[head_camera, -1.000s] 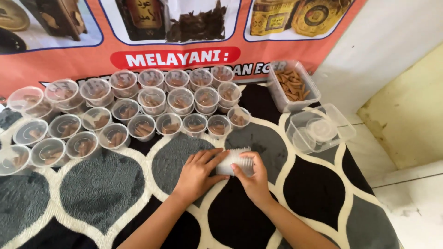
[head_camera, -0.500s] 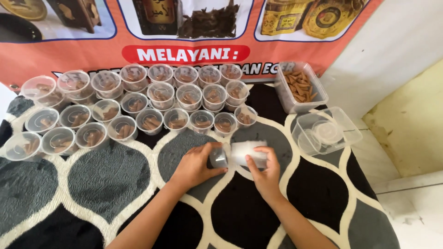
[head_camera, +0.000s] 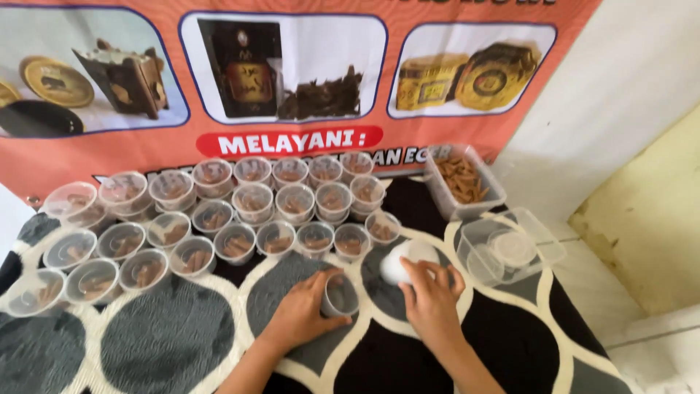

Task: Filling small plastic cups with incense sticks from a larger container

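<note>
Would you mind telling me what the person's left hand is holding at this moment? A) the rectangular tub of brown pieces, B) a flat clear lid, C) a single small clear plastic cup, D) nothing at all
C: the left hand is wrapped around one small clear plastic cup on the patterned mat, while the right hand rests on a separate stack of white cups, apart from the tub of brown pieces.

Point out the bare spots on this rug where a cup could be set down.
Free: the patterned rug in front of the filled cups, left of the left hand; also the dark patch right of the right hand, below the empty clear container. Crowded: the cup rows and the corner by the stick-filled tub.
</note>
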